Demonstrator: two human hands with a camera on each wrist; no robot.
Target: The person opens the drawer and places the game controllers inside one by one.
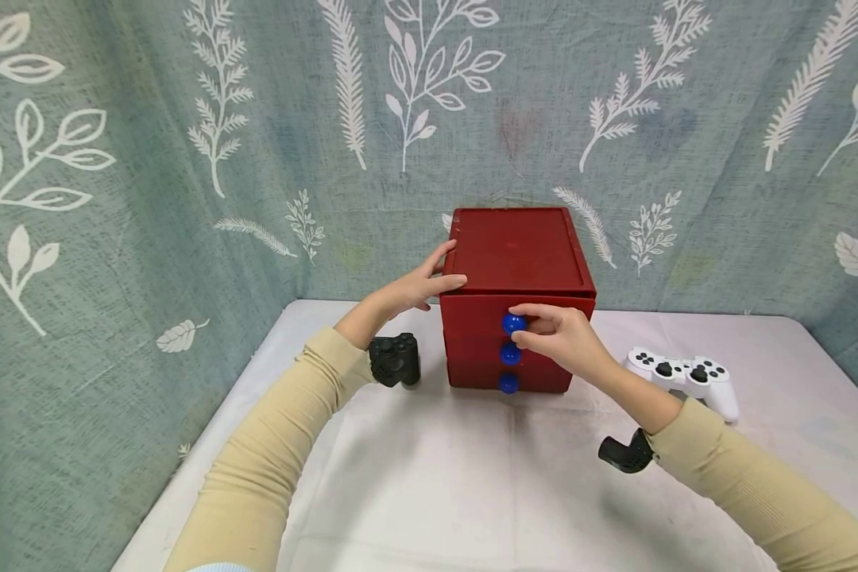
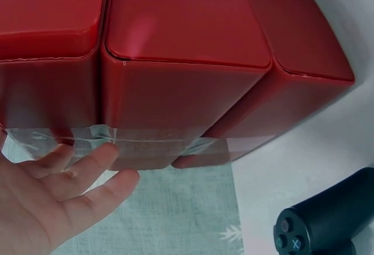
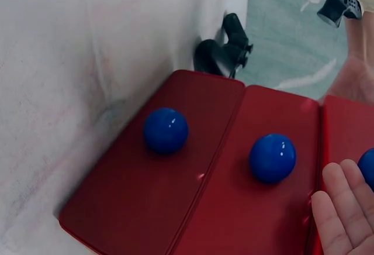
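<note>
A red three-drawer box [image 1: 518, 250] stands on the table, with a round blue knob on each drawer front. My right hand [image 1: 565, 338] pinches the top knob [image 1: 513, 323] between thumb and fingers. In the right wrist view, the fingers [image 3: 345, 208] show at the right edge beside that knob, while the middle knob [image 3: 272, 158] and bottom knob [image 3: 166, 131] are untouched. My left hand [image 1: 418, 286] rests at the box's upper left edge, fingers spread. Clear tape [image 2: 158, 141] runs along the box's side near those fingers [image 2: 102, 193].
A black game controller [image 2: 321, 214] stands left of the box, partly behind my left wrist in the head view. To the right lies a white game controller [image 1: 686, 377]. The white tablecloth [image 1: 429, 485] extends in front, and a patterned green curtain [image 1: 515, 103] hangs behind.
</note>
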